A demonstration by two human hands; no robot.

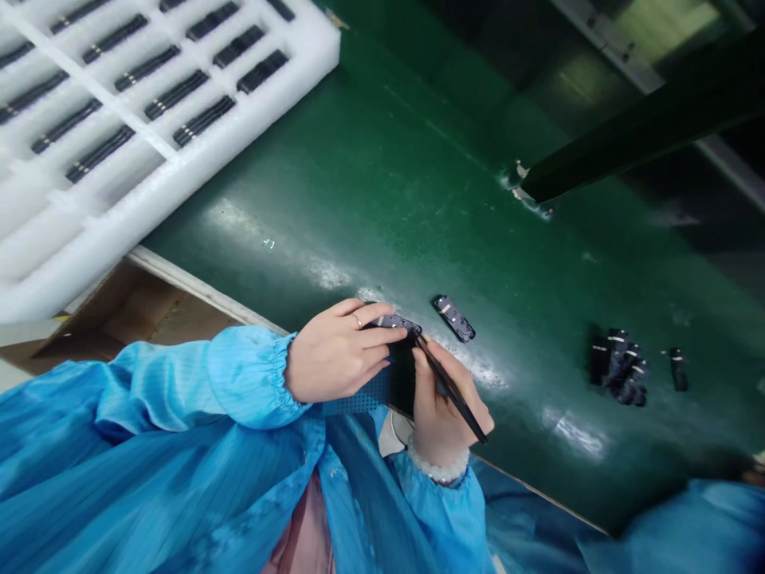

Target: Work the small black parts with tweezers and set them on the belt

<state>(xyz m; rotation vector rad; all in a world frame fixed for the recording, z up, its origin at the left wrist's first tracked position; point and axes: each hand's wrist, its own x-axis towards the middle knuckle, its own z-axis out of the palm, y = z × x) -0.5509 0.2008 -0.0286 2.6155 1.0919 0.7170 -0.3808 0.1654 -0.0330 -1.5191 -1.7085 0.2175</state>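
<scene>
Between the fingers of my left hand (340, 355) is a small black electronic part (394, 321), flat and oblong, partly covered by those fingers. My right hand (445, 399) grips black tweezers (454, 391) like a pen. Their tips meet the right end of the part in my left hand. A similar black part (454, 318) lies on the green table (382, 199) just beyond my right hand. Below my left hand, a blue dotted piece (364, 396) shows at the table edge, partly hidden.
A white foam tray (304, 88) at the upper left holds rows of black parts (203, 119). Several black parts (621, 367) form a pile at the right, with a single part (678, 368) beside it. A dark post (598, 151) stands behind. Another person's blue sleeve (705, 526) is at the lower right.
</scene>
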